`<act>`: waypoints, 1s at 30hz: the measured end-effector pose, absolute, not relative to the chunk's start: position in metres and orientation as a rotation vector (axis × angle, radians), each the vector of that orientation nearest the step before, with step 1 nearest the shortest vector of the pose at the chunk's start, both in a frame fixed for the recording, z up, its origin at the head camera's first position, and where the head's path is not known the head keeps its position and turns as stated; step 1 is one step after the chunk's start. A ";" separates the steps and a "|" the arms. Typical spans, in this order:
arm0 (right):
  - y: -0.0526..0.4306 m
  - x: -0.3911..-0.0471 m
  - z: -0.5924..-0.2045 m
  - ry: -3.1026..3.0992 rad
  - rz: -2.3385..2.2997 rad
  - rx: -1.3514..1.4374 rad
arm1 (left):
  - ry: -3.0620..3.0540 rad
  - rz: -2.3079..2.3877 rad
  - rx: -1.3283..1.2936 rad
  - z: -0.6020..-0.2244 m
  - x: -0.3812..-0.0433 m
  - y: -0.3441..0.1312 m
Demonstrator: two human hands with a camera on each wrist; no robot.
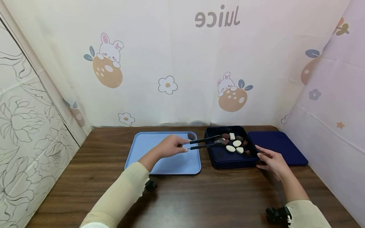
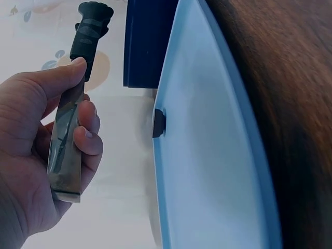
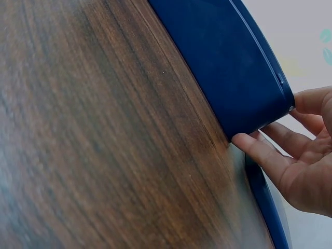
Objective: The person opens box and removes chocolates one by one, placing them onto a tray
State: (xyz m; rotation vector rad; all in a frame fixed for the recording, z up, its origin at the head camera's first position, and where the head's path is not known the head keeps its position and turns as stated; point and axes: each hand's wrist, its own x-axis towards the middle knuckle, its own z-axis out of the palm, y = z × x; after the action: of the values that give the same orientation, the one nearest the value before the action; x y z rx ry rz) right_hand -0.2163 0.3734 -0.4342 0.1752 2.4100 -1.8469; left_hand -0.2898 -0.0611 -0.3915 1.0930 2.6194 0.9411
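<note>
My left hand (image 1: 171,146) grips a pair of metal tongs (image 2: 65,140) with black ends, thumb on one arm and fingers on the other. The tong tips reach over the dark blue box (image 1: 233,164), right by the chocolates inside it. Several brown and white chocolates (image 1: 237,143) lie there, some oval, some blocky. Under the left hand is a light blue tray (image 1: 182,171), with one dark oval chocolate (image 1: 191,136) at its far right corner. My right hand (image 1: 272,162) touches the box's right side with extended fingers, its thumb (image 3: 259,153) at the lower corner.
A flat dark blue lid (image 1: 288,148) lies right of the box, near the side curtain. Behind the wooden table (image 1: 211,196) hangs a printed curtain (image 1: 142,63). Another curtain with flower line drawings (image 1: 25,126) stands along the left.
</note>
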 end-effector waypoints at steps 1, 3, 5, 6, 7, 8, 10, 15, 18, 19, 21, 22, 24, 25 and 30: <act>0.373 -0.216 -0.434 2.412 -1.845 0.174 | 2.621 0.945 1.086 -0.392 -0.289 -0.063; 0.373 -0.216 -0.434 2.414 -1.845 0.175 | 2.624 0.955 1.065 -0.393 -0.288 -0.066; 0.372 -0.216 -0.434 2.413 -1.847 0.177 | 2.632 0.958 1.044 -0.394 -0.286 -0.070; 0.372 -0.216 -0.434 2.411 -1.848 0.178 | 2.638 0.955 1.032 -0.394 -0.286 -0.072; 0.372 -0.216 -0.433 2.408 -1.850 0.177 | 2.643 0.956 1.027 -0.395 -0.285 -0.074; 0.372 -0.216 -0.433 2.405 -1.853 0.178 | 2.647 0.956 1.019 -0.395 -0.285 -0.076; 0.371 -0.216 -0.433 2.399 -1.858 0.179 | 2.656 0.956 1.001 -0.396 -0.284 -0.080; 0.372 -0.216 -0.433 2.407 -1.845 0.179 | 2.687 0.983 0.967 -0.399 -0.282 -0.092; 0.373 -0.216 -0.433 2.413 -1.835 0.174 | 2.696 1.022 0.950 -0.400 -0.281 -0.100; 0.374 -0.216 -0.433 2.414 -1.835 0.173 | 2.692 1.041 0.940 -0.400 -0.281 -0.103; 0.374 -0.216 -0.433 2.411 -1.837 0.172 | 2.680 1.080 0.920 -0.400 -0.279 -0.108; 0.374 -0.216 -0.433 2.409 -1.839 0.172 | 2.674 1.100 0.908 -0.400 -0.278 -0.111; 0.374 -0.216 -0.433 2.405 -1.842 0.173 | 2.664 1.128 0.877 -0.399 -0.277 -0.115; 0.374 -0.216 -0.433 2.404 -1.841 0.174 | 2.664 1.135 0.860 -0.399 -0.276 -0.117; 0.373 -0.216 -0.433 2.408 -1.830 0.174 | 2.687 1.151 0.797 -0.401 -0.275 -0.127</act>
State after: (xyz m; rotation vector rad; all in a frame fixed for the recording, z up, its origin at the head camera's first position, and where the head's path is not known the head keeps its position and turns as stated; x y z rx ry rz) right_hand -0.2161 0.3734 -0.4333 0.1744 2.4080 -1.8297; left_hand -0.2755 -0.1269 -0.4014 0.7973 2.6875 1.1508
